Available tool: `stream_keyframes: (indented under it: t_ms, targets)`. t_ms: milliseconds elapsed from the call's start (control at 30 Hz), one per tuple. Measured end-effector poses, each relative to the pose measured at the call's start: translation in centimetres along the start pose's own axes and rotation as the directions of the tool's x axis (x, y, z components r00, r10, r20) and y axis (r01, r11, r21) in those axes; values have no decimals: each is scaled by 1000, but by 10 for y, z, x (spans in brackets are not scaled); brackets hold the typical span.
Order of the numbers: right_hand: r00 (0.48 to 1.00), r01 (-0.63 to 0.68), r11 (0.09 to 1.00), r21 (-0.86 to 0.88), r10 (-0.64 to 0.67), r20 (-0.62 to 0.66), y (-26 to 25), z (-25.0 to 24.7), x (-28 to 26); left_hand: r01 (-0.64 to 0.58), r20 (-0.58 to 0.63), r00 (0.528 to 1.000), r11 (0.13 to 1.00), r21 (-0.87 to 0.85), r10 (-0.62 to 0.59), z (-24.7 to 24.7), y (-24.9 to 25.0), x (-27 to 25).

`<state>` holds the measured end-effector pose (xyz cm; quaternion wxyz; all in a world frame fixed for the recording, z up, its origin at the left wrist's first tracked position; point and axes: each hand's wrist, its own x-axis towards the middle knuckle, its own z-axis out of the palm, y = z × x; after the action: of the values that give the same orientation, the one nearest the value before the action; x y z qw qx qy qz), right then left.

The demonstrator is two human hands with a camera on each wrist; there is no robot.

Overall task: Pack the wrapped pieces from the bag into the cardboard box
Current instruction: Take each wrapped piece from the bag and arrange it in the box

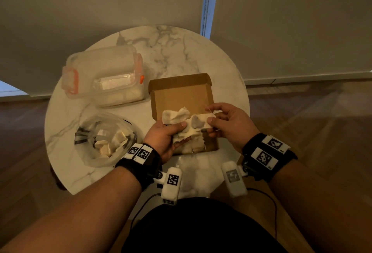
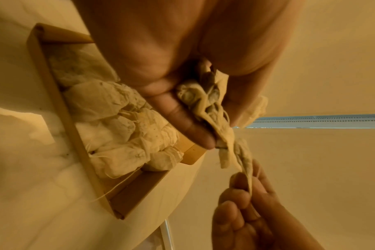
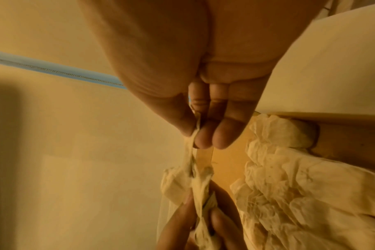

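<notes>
An open cardboard box (image 1: 181,95) sits on the round marble table, with several paper-wrapped pieces (image 1: 192,146) (image 2: 126,125) packed along its near side. Above the box my left hand (image 1: 167,132) grips a bunch of wrapped pieces (image 1: 176,116) (image 2: 203,99). My right hand (image 1: 223,120) pinches the end of one wrapped piece (image 1: 199,122) (image 3: 195,169) that stretches between both hands. A clear plastic bag (image 1: 104,138) holding more wrapped pieces lies left of the box.
A clear plastic container with orange latches (image 1: 104,75) stands at the back left of the table (image 1: 181,51). The table's near edge is close to my lap, and wooden floor surrounds it.
</notes>
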<state>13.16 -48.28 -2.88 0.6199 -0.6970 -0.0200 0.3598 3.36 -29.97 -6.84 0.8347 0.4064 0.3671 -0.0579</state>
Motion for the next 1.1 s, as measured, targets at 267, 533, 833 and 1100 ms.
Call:
stream_keyframes:
  t_ms: [267, 533, 833, 1100]
  targets:
    - [987, 6, 977, -212, -40, -154, 4, -21, 1, -4, -2, 1000, 986, 167, 4, -30, -17, 5]
    - [999, -51, 641, -766, 33, -39, 44, -16, 14, 11, -18, 1000, 877, 480, -2, -59, -49, 10]
    - [997, -57, 413, -909, 69, -32, 49, -8, 53, 2, -7, 1000, 827, 562, 3, -61, -48, 12]
    - [998, 2, 424, -906, -52, -23, 51, -9, 53, -1, -15, 1000, 815, 579, 12, -63, -49, 14]
